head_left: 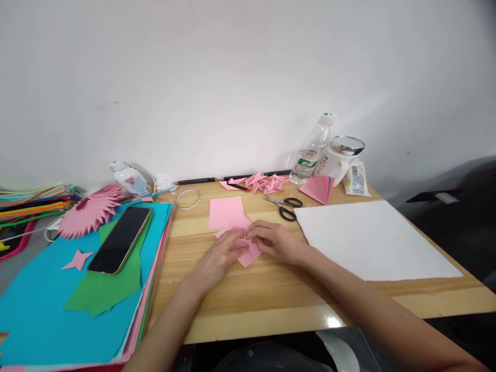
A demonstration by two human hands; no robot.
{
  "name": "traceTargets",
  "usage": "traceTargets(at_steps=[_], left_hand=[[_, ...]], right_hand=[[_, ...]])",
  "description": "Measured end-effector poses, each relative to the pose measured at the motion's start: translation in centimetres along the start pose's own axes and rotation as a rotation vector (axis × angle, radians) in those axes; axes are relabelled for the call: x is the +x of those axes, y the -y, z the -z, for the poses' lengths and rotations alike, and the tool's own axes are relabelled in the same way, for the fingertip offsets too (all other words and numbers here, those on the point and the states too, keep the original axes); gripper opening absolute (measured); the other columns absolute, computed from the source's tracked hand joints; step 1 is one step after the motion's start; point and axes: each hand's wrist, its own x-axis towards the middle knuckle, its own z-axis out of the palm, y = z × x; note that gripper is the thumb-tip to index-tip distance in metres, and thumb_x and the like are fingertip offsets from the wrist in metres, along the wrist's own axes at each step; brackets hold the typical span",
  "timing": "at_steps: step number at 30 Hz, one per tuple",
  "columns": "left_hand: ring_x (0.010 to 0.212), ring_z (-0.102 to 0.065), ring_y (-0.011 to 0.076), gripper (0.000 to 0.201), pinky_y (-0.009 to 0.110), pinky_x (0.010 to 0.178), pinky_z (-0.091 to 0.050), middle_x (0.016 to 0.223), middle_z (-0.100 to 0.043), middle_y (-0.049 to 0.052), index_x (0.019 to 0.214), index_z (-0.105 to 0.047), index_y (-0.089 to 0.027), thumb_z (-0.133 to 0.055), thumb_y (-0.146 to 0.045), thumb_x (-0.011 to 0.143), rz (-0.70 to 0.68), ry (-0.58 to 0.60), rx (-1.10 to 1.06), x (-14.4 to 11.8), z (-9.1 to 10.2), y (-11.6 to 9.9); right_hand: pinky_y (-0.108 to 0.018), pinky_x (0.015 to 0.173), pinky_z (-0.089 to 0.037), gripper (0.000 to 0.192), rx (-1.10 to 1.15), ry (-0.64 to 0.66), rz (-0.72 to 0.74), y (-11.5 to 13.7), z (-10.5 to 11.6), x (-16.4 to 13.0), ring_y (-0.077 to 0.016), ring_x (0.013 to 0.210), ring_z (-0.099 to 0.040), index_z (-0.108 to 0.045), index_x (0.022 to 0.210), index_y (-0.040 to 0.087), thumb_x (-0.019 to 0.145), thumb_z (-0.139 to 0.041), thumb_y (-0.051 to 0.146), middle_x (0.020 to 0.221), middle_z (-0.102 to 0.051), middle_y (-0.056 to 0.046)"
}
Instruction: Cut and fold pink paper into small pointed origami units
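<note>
Both my hands meet over a creased piece of pink paper (248, 257) near the middle of the wooden table. My left hand (226, 249) pinches its left side, fingers bent. From the right, my right hand (274, 239) grips the same paper with curled fingers; the fingertips nearly touch. Just beyond lies a flat pink paper square (226, 211), partly overlapped by more pink paper. Black-handled scissors (287, 209) rest a little past my right hand. Folded pink paper pieces (265, 182) are heaped near the wall.
On the left, a phone (120, 240), green paper (112, 292) and a pink paper star (78, 260) lie on blue sheets (46, 320). A white board (380, 243) covers the right side. A water bottle (310, 155) and mug (337, 163) stand by the wall.
</note>
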Motion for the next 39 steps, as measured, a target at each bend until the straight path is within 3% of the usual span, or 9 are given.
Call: traceTargets(at_steps=[6,10,13,20,26,28,31,34,39], left_hand=[[0.105,-0.057,0.0241,0.019,0.039,0.087,-0.051,0.105,-0.06,0.013,0.102,-0.064,-0.015,-0.052,-0.018,0.087,-0.096,0.034,0.163,-2.6,0.4,-0.8],[0.098,-0.058,0.0207,0.018,0.034,0.082,-0.052,0.093,-0.062,0.01,0.099,-0.064,-0.015,-0.049,-0.018,0.09,-0.118,0.013,0.114,-3.3,0.2,-1.1],[0.093,-0.058,0.0183,0.016,0.032,0.079,-0.051,0.092,-0.062,0.009,0.094,-0.066,-0.016,-0.051,-0.016,0.089,-0.058,-0.034,-0.004,-3.1,-0.1,-1.2],[0.078,-0.059,0.0155,0.011,0.03,0.071,-0.05,0.081,-0.063,0.005,0.08,-0.065,-0.016,-0.056,-0.015,0.086,0.089,-0.197,-0.143,-2.7,-1.0,-1.2],[0.095,-0.062,0.0184,0.019,0.032,0.079,-0.054,0.099,-0.063,0.009,0.105,-0.06,-0.017,-0.049,-0.014,0.089,0.085,-0.303,0.043,-3.6,-0.9,-1.8],[0.101,-0.061,0.0209,0.022,0.035,0.084,-0.054,0.1,-0.065,0.011,0.108,-0.059,-0.014,-0.045,-0.01,0.09,-0.045,-0.268,0.157,-4.1,-0.7,-2.3],[0.112,-0.057,0.0236,0.026,0.038,0.092,-0.051,0.11,-0.066,0.013,0.111,-0.058,-0.008,-0.041,-0.009,0.092,-0.227,-0.095,0.309,-4.6,-0.5,-3.0],[0.116,-0.055,0.0223,0.029,0.035,0.094,-0.05,0.117,-0.064,0.015,0.116,-0.055,-0.005,-0.036,-0.011,0.094,-0.246,0.006,0.376,-4.7,-0.7,-3.6],[0.122,-0.051,0.0246,0.035,0.039,0.097,-0.047,0.122,-0.061,0.017,0.125,-0.047,-0.004,-0.037,-0.019,0.096,-0.193,0.044,0.432,-4.7,-1.6,-3.9]], right_hand=[[-0.024,0.064,-0.046,0.019,0.034,0.19,-0.115,0.2,0.5,0.2,-0.0139,0.073,-0.056,-0.061,0.088,0.016,0.074,-0.054,0.005,0.088,-0.062,-0.005],[-0.023,0.063,-0.044,0.018,0.058,0.304,-0.17,1.1,1.0,0.2,-0.0121,0.071,-0.054,-0.063,0.088,0.017,0.071,-0.068,0.013,0.095,-0.06,-0.004],[-0.026,0.068,-0.043,0.028,-0.009,0.358,-0.155,1.6,1.0,0.1,-0.0156,0.079,-0.055,-0.065,0.084,0.018,0.063,-0.08,0.029,0.096,-0.059,-0.004],[-0.026,0.067,-0.04,0.016,-0.054,0.332,-0.137,1.8,0.4,0.1,-0.0159,0.078,-0.053,-0.065,0.074,0.019,0.083,-0.063,0.032,0.086,-0.058,-0.003],[-0.026,0.069,-0.04,0.01,-0.042,0.278,-0.196,1.6,-0.2,0.0,-0.0161,0.078,-0.054,-0.06,0.073,0.017,0.082,-0.061,0.023,0.084,-0.058,-0.004],[-0.026,0.069,-0.04,0.007,-0.041,0.271,-0.213,1.7,-0.2,0.0,-0.0163,0.079,-0.055,-0.06,0.076,0.018,0.081,-0.062,0.022,0.086,-0.059,-0.004],[-0.026,0.067,-0.04,0.005,-0.04,0.26,-0.239,1.7,-0.3,0.1,-0.0162,0.079,-0.055,-0.06,0.081,0.018,0.081,-0.062,0.022,0.087,-0.059,-0.004],[-0.025,0.065,-0.039,0.012,-0.04,0.238,-0.26,1.7,-0.3,0.1,-0.0153,0.077,-0.054,-0.058,0.088,0.018,0.079,-0.065,0.022,0.089,-0.06,-0.004],[-0.025,0.064,-0.04,0.034,-0.049,0.213,-0.265,1.3,-0.5,0.1,-0.0156,0.075,-0.054,-0.057,0.11,0.018,0.078,-0.066,0.021,0.087,-0.06,-0.004]])
